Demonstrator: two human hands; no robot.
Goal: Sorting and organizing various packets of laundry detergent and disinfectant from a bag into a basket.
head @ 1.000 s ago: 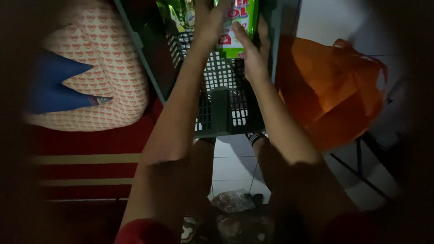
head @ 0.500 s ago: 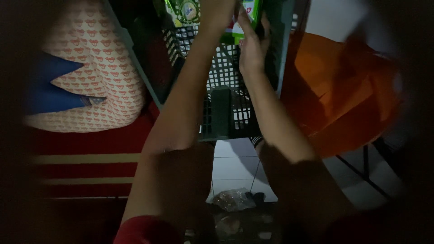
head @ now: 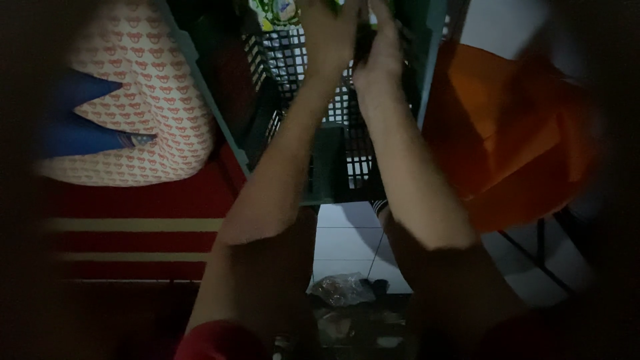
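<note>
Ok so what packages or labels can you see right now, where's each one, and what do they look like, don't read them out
Green pouch: at the top edge, in the dark slatted crate, left of the hands; glossy green and yellow with a pale round patch, mostly cut off.
Second pack: a green sliver at the top edge above the left hand and right hand; mostly hidden.
Clear wrapper: on the tiled floor below the arms; crumpled, too dark for detail.
</note>
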